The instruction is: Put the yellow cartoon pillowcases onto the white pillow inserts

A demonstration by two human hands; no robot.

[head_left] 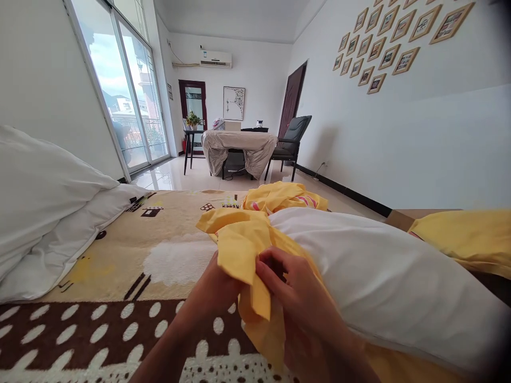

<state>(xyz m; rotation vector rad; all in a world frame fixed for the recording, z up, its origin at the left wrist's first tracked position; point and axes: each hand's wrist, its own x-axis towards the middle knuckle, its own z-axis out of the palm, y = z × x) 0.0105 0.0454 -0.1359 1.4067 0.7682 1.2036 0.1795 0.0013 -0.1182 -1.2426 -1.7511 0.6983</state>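
A yellow pillowcase [239, 247] is bunched up in front of me, its cloth running along and under the near side of a white pillow [359, 260]. My right hand [293, 279] pinches an edge of the yellow fabric between thumb and forefinger. On the other side, my left hand [219, 290] grips the same cloth from beneath, with most of its fingers covered by a fold. Loose fabric hangs down between the two hands. The pillow lies to the right, close to my right hand.
Beneath everything lies a patterned brown-and-cream blanket [167, 266]. Another crumpled yellow cloth [283, 197] rests at its far edge. White bedding [48, 213] is heaped at left, and more yellow fabric [467, 236] lies at right. Farther off stand a covered table [239, 139] and a chair [293, 138].
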